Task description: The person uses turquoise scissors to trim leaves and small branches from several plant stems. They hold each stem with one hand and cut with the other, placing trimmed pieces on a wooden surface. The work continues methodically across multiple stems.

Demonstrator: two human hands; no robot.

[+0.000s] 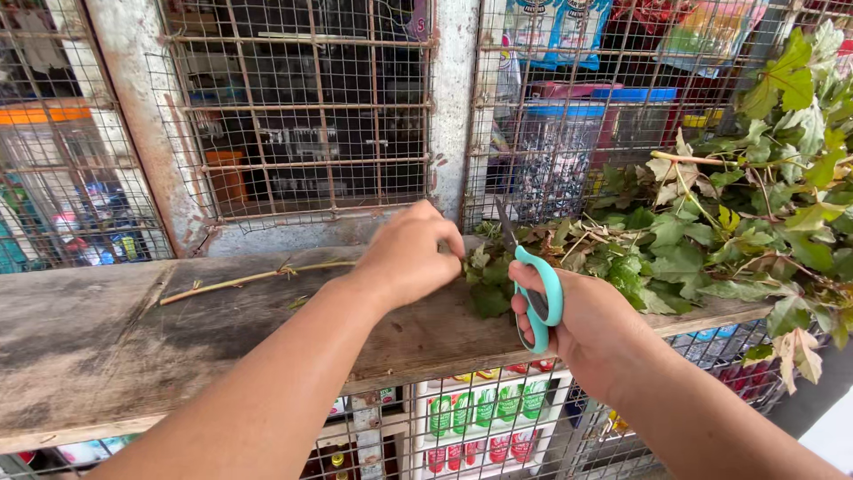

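My right hand (577,311) grips scissors with teal handles (538,298), their dark blades pointing up toward a pile of leafy green branches (711,222). My left hand (409,253) is closed around the leafy end of a long bare stem (240,280) that lies along a worn wooden shelf (89,338). The stem stretches left from the hand. The scissor blades stand just right of my left hand, among the leaves.
Rusty wire mesh panels (293,116) rise behind the shelf, with a concrete post (453,98) between them. Plastic containers and packets show behind the right mesh. Below the shelf, a mesh cage holds green and red bottles (480,418).
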